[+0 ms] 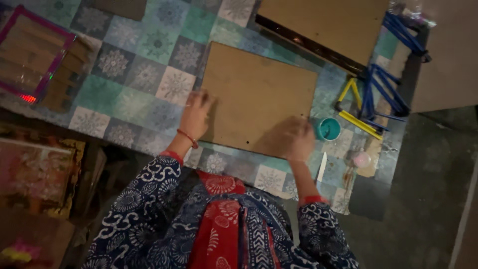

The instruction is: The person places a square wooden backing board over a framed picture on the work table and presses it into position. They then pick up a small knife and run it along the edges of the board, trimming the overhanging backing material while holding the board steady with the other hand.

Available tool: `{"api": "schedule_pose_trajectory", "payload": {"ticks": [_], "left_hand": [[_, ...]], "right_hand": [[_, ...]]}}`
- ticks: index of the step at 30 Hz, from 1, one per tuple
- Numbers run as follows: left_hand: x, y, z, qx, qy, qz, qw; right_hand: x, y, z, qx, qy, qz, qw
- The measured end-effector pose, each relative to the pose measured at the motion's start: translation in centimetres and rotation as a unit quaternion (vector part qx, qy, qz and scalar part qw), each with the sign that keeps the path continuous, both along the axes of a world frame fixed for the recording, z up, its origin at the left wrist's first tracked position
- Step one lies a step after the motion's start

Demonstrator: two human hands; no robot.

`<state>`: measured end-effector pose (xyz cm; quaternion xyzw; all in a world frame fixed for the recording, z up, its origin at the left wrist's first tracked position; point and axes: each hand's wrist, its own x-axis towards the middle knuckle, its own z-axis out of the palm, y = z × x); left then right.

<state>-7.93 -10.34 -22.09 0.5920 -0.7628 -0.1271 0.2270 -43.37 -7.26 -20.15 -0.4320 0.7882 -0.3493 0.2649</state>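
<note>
Working from the biggest thing down, I start with the surface (149, 74), covered in a patterned cloth of teal, grey and white squares. On it lies the brown board (256, 94), a flat rectangle slightly turned, with a second brown board (323, 25) just beyond its far edge.

My left hand (195, 113) lies flat with fingers spread on the board's left edge, gripping nothing, only pressing. My right hand (294, 137) rests on the board's near right corner; it is blurred, so I cannot tell whether the fingers are curled around something small or simply laid down.

To do this well, I judge the left hand should bear down evenly so the board cannot skate on the cloth, while the right works in short, light strokes near the corner.

Just beside the right hand stands a small teal cup (328, 128), close enough to knock, so I would mind my wrist. Past it lie blue and yellow sticks (381, 94), a white blade-like tool (321, 167) near my forearm, and a small pink round piece (361, 159).
</note>
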Motion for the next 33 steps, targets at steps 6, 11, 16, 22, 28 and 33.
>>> {"api": "schedule_pose_trajectory", "payload": {"ticks": [6,11,16,22,28,33], "left_hand": [[-3.3,-2.5,1.4,0.139,-0.104,-0.058,0.983],[-4.8,-2.8,1.4,0.100,-0.088,-0.092,0.987],[-7.0,-2.4,4.1,0.011,-0.029,-0.083,0.996],[-21.0,-3.6,5.0,0.173,0.273,-0.130,0.937],[-36.1,-4.2,4.6,0.331,0.498,-0.194,0.777],[-39.4,-2.3,3.9,0.319,0.376,-0.074,0.867]], "right_hand": [[4.3,0.0,2.7,0.079,0.371,0.277,0.883],[1.7,0.2,3.4,-0.033,0.310,0.290,0.905],[-10.6,-0.1,7.1,-0.189,0.150,0.024,0.970],[-14.8,-4.9,7.6,0.071,0.368,0.237,0.896],[-13.7,-7.0,7.5,0.081,0.293,0.304,0.903],[-14.4,-7.8,7.4,0.143,0.206,0.374,0.893]]}}
